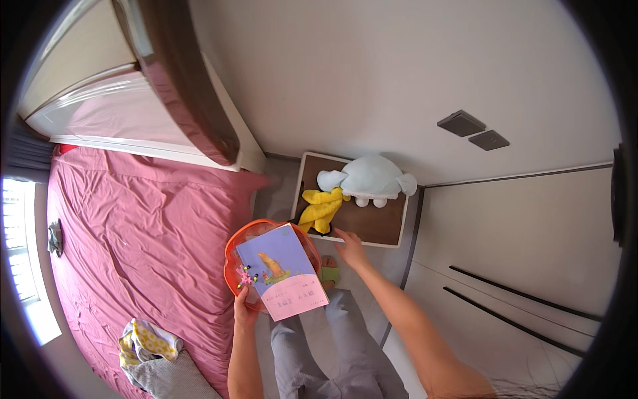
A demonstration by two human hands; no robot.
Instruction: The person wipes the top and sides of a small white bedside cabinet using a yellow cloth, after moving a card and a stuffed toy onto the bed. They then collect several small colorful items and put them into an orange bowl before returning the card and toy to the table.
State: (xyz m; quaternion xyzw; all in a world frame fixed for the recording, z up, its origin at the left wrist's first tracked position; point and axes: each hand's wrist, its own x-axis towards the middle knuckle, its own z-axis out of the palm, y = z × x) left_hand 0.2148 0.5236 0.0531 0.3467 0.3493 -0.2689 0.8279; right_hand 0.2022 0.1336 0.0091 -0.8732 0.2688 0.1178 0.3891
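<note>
My left hand is closed on the near left rim of an orange basin. Lying across the basin is a purple and pink picture book, tilted, covering much of the inside. A small pink toy with black and yellow bits lies by the book's left edge. My right hand reaches forward with its fingers stretched out, at the front edge of a low brown-topped cabinet with a white rim. On that top sit a yellow plush or cloth and a pale blue plush toy.
A bed with a pink sheet fills the left side. Grey and patterned clothing lies on its near part. A green slipper shows on my foot below the basin. White panels with black handles stand to the right.
</note>
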